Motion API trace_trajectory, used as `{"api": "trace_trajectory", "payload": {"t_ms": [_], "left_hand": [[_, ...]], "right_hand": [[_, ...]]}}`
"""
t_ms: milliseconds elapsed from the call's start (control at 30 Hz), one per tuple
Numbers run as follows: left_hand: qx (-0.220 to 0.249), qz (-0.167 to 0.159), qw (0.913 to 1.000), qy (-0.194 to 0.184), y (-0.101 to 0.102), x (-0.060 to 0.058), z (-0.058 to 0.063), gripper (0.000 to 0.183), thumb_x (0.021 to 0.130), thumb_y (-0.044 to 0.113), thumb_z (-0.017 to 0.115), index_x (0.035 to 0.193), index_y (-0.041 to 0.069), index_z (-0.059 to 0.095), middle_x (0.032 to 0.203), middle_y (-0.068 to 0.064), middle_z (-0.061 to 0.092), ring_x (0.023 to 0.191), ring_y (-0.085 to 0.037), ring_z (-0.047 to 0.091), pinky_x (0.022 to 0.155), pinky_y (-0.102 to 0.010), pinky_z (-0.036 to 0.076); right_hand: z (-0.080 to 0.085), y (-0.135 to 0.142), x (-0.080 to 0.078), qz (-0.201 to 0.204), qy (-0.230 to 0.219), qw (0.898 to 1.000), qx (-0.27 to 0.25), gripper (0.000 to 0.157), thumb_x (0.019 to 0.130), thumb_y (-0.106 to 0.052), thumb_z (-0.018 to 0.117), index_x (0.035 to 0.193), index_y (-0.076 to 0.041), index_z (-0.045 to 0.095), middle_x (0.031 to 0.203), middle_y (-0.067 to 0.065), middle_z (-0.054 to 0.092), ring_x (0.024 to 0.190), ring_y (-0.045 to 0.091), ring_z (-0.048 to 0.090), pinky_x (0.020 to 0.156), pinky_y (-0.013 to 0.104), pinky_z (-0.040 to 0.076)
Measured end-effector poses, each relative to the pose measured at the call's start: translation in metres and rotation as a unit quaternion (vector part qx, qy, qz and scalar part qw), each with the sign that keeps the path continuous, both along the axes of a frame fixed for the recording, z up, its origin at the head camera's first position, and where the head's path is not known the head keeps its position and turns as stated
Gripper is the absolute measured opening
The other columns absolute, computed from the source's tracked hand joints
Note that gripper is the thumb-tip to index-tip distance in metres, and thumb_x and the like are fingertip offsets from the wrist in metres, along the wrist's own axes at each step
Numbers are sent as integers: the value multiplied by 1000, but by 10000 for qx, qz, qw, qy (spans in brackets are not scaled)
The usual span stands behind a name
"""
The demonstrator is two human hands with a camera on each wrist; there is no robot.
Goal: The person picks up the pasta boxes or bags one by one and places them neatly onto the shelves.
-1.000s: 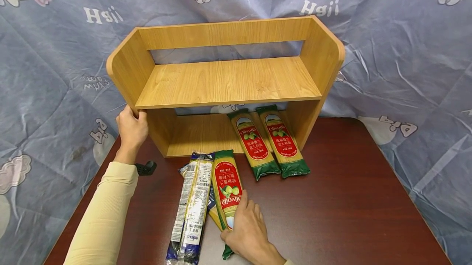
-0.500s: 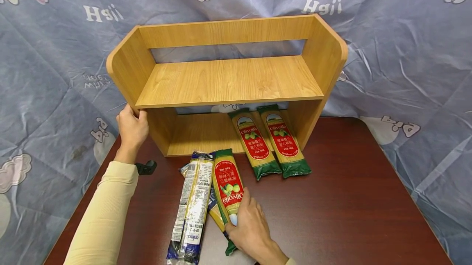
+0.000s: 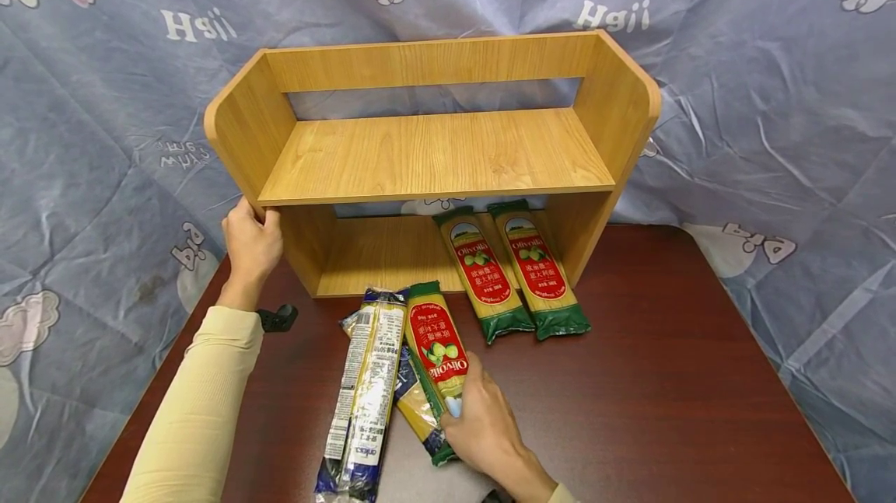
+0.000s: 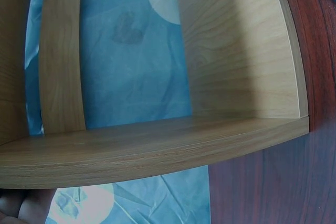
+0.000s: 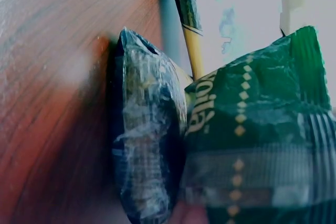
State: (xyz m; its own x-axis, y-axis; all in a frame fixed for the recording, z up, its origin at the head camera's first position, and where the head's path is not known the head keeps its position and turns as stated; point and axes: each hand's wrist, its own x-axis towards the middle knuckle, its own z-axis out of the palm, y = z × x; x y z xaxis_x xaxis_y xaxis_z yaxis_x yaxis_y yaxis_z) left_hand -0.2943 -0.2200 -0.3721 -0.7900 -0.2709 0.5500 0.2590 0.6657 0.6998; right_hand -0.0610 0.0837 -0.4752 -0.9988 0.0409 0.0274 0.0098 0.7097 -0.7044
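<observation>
My left hand (image 3: 252, 246) grips the left side panel of a two-tier wooden shelf (image 3: 434, 157); in the left wrist view its fingers (image 4: 26, 205) show at the panel's edge. With my right hand (image 3: 486, 421) I hold the near part of a green-ended spaghetti pack (image 3: 434, 336), red label up. That pack lies slantwise over a blue-and-yellow pasta pack (image 3: 418, 406). In the right wrist view the green end (image 5: 252, 140) stands beside the dark end of the blue pack (image 5: 149, 129). Left of both lies a silver-and-blue pasta pack (image 3: 369, 394), back side up.
Two matching spaghetti packs (image 3: 483, 274) lean side by side at the right of the lower tier, their near ends jutting over the table (image 3: 665, 378). A patterned blue cloth (image 3: 756, 137) hangs behind the shelf. A black strap (image 3: 278, 319) shows at the left wrist.
My right hand has shifted slightly right and away from me, swinging the near end of the spaghetti pack rightward and uncovering more of the blue pack. My left hand stays on the panel.
</observation>
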Motion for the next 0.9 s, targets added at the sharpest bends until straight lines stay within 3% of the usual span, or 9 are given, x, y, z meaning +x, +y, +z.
{"api": "trace_trajectory", "payload": {"t_ms": [367,900], "left_hand": [[19,-12,10000,63,-1,-2,-2,26,98,11,54,109,-7,69,100,-24,73,96,-34,68,80,-47,48],[-5,-42,9999,115,-1,0,0,23,98,10,56,106,-8,69,95,-25,73,92,-33,67,78,-46,47]], "right_hand": [[0,8,-2,0,57,9990,-442,86,69,1,75,146,6,37,107,15,63,80,20,59,67,38,49],[11,28,-19,-6,441,9981,-421,87,72,2,76,149,6,35,119,19,64,82,19,60,67,34,50]]}}
